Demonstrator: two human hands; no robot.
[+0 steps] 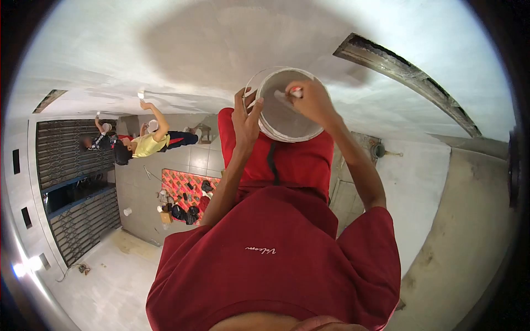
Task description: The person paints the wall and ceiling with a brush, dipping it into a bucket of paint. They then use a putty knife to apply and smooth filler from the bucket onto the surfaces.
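Observation:
A white bucket (pixel 292 135) is tilted in front of my red trousers, its open mouth facing me. My left hand (pixel 247 117) grips its left side, with the thumb at the rim and the fingers around the outside, near the thin wire handle. Over the bucket's mouth, my right hand (pixel 313 102) is closed around a small brush (pixel 296 92) with a red and white handle. The brush's pale head points into the bucket and is partly hidden. How much the bucket holds is hard to make out.
A pale wall (pixel 221 33) with a long recessed slot (pixel 408 74) lies ahead. To the left, a person in a yellow top (pixel 148 144) and another in dark clothes (pixel 99 142) reach to the wall. A red patterned mat (pixel 175 179) bears bags. A folding metal gate (pixel 74 146) stands far left.

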